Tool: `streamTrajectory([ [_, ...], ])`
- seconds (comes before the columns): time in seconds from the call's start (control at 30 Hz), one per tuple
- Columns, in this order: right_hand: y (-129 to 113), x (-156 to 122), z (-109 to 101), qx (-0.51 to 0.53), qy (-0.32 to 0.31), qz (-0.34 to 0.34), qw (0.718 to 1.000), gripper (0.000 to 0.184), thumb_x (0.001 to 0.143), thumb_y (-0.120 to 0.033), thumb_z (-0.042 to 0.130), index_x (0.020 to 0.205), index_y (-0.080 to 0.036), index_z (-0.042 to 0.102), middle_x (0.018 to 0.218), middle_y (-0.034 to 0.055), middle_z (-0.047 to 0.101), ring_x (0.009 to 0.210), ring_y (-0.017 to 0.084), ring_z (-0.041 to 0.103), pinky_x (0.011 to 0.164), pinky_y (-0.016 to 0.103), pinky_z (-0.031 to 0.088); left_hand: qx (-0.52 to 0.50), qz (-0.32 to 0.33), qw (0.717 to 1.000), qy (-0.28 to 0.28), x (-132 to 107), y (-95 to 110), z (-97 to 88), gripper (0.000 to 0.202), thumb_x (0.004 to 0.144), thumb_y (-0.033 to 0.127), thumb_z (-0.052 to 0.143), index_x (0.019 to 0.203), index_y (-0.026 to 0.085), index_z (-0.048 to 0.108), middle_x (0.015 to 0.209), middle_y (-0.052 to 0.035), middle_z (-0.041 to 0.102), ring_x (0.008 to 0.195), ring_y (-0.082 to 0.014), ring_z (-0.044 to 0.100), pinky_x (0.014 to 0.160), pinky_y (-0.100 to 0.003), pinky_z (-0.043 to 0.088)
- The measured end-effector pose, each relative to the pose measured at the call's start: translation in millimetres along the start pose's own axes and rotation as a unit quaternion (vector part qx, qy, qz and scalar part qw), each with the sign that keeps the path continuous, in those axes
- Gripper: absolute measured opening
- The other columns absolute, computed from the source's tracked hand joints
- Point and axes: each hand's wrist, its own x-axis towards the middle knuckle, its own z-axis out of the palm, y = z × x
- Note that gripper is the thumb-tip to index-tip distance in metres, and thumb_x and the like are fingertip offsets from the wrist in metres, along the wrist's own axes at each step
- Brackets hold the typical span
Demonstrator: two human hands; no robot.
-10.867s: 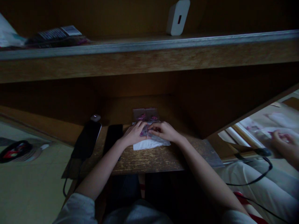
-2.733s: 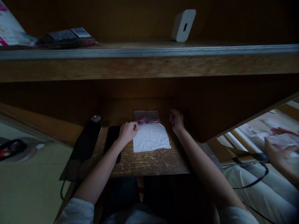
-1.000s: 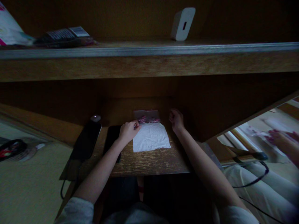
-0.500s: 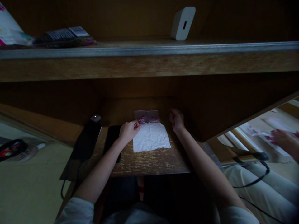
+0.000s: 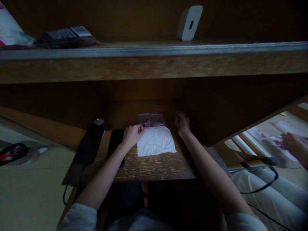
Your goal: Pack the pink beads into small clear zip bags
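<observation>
A creased white tissue (image 5: 156,141) lies flat on the worn wooden desk (image 5: 154,170). Along its far edge is a flat, clear-looking packet (image 5: 154,118) with small pink bits (image 5: 147,122) at its near side. My left hand (image 5: 133,134) rests at the tissue's upper left corner, fingers curled together; a small dark spot shows between them, too dim to name. To the right of the packet, apart from it, my right hand (image 5: 182,124) is closed with bent fingers. Whatever it may hold is hidden.
A black phone-like slab (image 5: 115,146) lies beneath my left wrist, with another dark phone (image 5: 90,144) and a small white case (image 5: 98,121) farther left. Overhead, a shelf (image 5: 154,65) carries a white charger (image 5: 190,23) and a dark packet (image 5: 64,37). Another person's hand (image 5: 295,144) is at right.
Both my hands stay nearly in place, with the tissue and packet unmoved. The view tips very slightly. At the right, the other person's hand shifts a little.
</observation>
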Motion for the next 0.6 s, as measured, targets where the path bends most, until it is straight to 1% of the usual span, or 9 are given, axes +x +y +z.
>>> streamTrajectory([
  [0.27,0.3,0.5,-0.7,-0.01,-0.01,-0.014,1.0,0.014,0.063,-0.028,0.062,0.065,-0.019,0.052,0.046,-0.0085,0.036,0.04,0.005,0.029,0.036,0.018,0.02,-0.009,0.01,1.0,0.01,-0.3,-0.2,0.3,0.016,0.083,0.033,0.055,0.076,0.021,0.062,0.073,-0.0009,0.068,0.065,-0.0155,0.062,0.054,-0.022,0.033],
  [0.4,1.6,1.9,-1.7,-0.001,-0.004,-0.008,1.0,0.015,0.062,-0.028,0.064,0.067,-0.019,0.052,0.046,-0.0088,0.036,0.04,0.005,0.03,0.035,0.018,0.02,-0.022,0.008,1.0,0.008,-0.7,-0.1,0.2,0.016,0.082,0.036,0.056,0.082,0.022,0.063,0.078,-0.0009,0.07,0.069,-0.0157,0.064,0.056,-0.022,0.036],
  [0.47,1.8,2.0,-1.9,0.005,-0.006,-0.007,1.0,0.016,0.061,-0.028,0.064,0.067,-0.019,0.053,0.046,-0.0088,0.036,0.039,0.004,0.03,0.035,0.017,0.02,-0.026,0.006,1.0,0.009,-0.8,0.2,0.0,0.014,0.083,0.031,0.053,0.088,0.023,0.064,0.081,-0.0007,0.07,0.072,-0.0157,0.064,0.059,-0.021,0.039],
  [0.53,1.4,1.8,-1.9,0.005,-0.008,-0.004,1.0,0.017,0.062,-0.029,0.065,0.068,-0.019,0.052,0.046,-0.0088,0.036,0.039,0.004,0.03,0.035,0.017,0.02,-0.027,0.003,1.0,0.009,-0.9,0.8,-0.8,0.018,0.084,0.025,0.049,0.093,0.023,0.065,0.084,-0.0009,0.071,0.075,-0.0158,0.065,0.063,-0.022,0.041],
  [0.6,0.8,1.5,-1.8,0.002,-0.006,0.0,1.0,0.017,0.063,-0.029,0.065,0.068,-0.02,0.051,0.046,-0.0089,0.036,0.038,0.004,0.03,0.035,0.017,0.02,-0.029,-0.001,1.0,0.001,-1.0,1.8,-2.3,0.023,0.085,0.023,0.045,0.094,0.023,0.066,0.085,-0.0016,0.071,0.076,-0.0162,0.065,0.066,-0.022,0.042],
])
